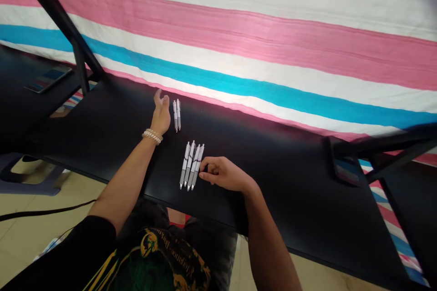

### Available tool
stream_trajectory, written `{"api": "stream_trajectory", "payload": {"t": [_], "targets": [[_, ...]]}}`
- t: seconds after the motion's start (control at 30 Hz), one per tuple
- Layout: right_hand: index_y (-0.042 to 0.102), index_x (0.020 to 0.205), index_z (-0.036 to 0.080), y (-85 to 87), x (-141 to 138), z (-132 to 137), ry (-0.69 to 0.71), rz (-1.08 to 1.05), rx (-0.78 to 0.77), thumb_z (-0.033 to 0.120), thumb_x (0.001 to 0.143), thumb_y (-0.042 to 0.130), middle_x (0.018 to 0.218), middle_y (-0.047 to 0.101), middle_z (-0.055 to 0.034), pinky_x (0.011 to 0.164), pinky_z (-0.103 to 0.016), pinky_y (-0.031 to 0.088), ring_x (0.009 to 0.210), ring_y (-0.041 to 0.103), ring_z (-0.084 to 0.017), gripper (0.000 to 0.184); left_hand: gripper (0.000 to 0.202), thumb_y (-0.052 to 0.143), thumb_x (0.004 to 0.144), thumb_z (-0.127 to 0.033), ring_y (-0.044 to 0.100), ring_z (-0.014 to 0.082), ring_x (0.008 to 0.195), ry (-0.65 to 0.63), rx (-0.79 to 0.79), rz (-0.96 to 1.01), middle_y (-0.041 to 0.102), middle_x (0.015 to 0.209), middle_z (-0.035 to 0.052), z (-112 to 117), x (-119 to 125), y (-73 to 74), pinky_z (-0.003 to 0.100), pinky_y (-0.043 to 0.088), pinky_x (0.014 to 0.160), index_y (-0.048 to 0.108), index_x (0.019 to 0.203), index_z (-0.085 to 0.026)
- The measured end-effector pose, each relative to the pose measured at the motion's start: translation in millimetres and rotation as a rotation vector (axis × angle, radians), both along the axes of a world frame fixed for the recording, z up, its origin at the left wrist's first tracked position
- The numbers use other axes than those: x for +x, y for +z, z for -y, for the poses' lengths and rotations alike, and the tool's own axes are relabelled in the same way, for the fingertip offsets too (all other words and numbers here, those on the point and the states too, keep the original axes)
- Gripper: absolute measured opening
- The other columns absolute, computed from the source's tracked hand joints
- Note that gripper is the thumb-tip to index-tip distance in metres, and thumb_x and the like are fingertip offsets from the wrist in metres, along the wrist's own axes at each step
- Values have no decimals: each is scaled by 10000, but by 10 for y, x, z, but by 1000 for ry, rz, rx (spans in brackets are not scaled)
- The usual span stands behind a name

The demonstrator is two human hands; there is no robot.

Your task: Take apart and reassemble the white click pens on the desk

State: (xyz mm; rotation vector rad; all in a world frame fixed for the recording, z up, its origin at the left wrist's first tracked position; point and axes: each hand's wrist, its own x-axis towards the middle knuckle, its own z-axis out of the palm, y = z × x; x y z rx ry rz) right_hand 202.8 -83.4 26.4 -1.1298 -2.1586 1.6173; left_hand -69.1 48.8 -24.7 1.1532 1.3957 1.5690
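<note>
Two white-and-grey pens (176,116) lie side by side on the black table (280,182) near its back edge. Just left of them is my left hand (161,113), its thumb and a finger stretched apart, with nothing visible in it. A beaded bracelet (152,136) circles that wrist. Closer to me, several matching pens (191,166) form a row with their tips toward me. My right hand (221,173) rests at the right end of this row, fingers loosely curled. A gap shows between its thumb and forefinger, and I see nothing held.
A striped cloth (239,50) hangs behind the table. Dark metal frame bars (64,18) rise at the left, and another bar (385,145) stands at the right. A phone-like flat object (49,78) lies far left. A plastic stool (30,175) is on the floor.
</note>
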Motion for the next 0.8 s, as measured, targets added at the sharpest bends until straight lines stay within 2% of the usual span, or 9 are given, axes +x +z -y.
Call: {"api": "stream_trajectory", "payload": {"t": [0.07, 0.13, 0.23, 0.33, 0.43, 0.53, 0.63, 0.73, 0.8], "targets": [[660, 1106, 206, 4, -20, 5, -23, -2, 56, 375, 901, 666, 567, 586, 70, 489, -198, 340, 475, 458, -88, 266, 595, 520, 910, -660, 601, 263, 1180, 15, -2, -72, 630, 1226, 127, 16, 13, -28, 389, 430, 1008, 528, 1344, -253], [670, 1118, 216, 9, -48, 14, -23, 0, 107, 360, 895, 672, 525, 515, 95, 474, -197, 306, 452, 397, -79, 265, 515, 575, 911, -583, 614, 258, 1110, 12, 6, -135, 635, 1177, 126, 38, 42, -23, 384, 441, 997, 591, 1278, -222], [707, 920, 214, 1, -105, 31, -25, 13, 166, 341, 881, 684, 491, 430, 97, 452, -201, 250, 434, 355, -71, 135, 440, 678, 865, -443, 604, 248, 1027, -19, 56, -325, 597, 1176, 130, 75, 97, -10, 398, 443, 1011, 636, 1230, -201], [663, 756, 210, -25, -144, 38, -56, 58, 238, 293, 847, 710, 505, 463, 81, 455, -206, 236, 433, 385, -70, 132, 454, 746, 790, -326, 577, 281, 1069, -76, 80, -546, 539, 1206, 140, 107, 130, -29, 447, 415, 1064, 658, 1215, -191], [613, 711, 210, -56, -136, 23, -108, 105, 340, 194, 805, 703, 521, 497, 74, 477, -209, 266, 448, 416, -76, 131, 469, 756, 731, -218, 569, 306, 1095, -124, 83, -628, 528, 1191, 135, 118, 122, -59, 470, 410, 1080, 670, 1192, -186], [593, 773, 216, -81, -110, -6, -209, 80, 409, 143, 817, 622, 536, 510, 75, 506, -215, 326, 464, 447, -85, 90, 453, 737, 723, -180, 592, 295, 1053, -130, 72, -601, 550, 1177, 132, 109, 102, -50, 471, 427, 1064, 673, 1172, -181], [573, 856, 218, -98, -119, -17, -342, -43, 365, 181, 852, 583, 599, 550, 65, 511, -216, 391, 492, 499, -90, 38, 382, 754, 738, -221, 579, 299, 1127, -79, 91, -525, 586, 1191, 135, 128, 146, 43, 462, 419, 1076, 693, 1113, -176], [544, 896, 217, -116, -180, -5, -458, -255, 219, 283, 878, 615, 686, 591, 45, 485, -219, 469, 511, 572, -98, 99, 306, 765, 786, -326, 614, 271, 1135, -109, 110, -232, 653, 1172, 128, 226, 301, 205, 417, 462, 1032, 709, 1048, -178], [535, 891, 217, -130, -228, -1, -507, -379, 155, 353, 882, 644, 686, 591, 43, 469, -230, 506, 510, 597, -108, 175, 341, 731, 828, -445, 698, 238, 966, -274, 15, 90, 714, 1030, 126, 335, 443, 306, 383, 531, 909, 711, 1015, -160]]}}
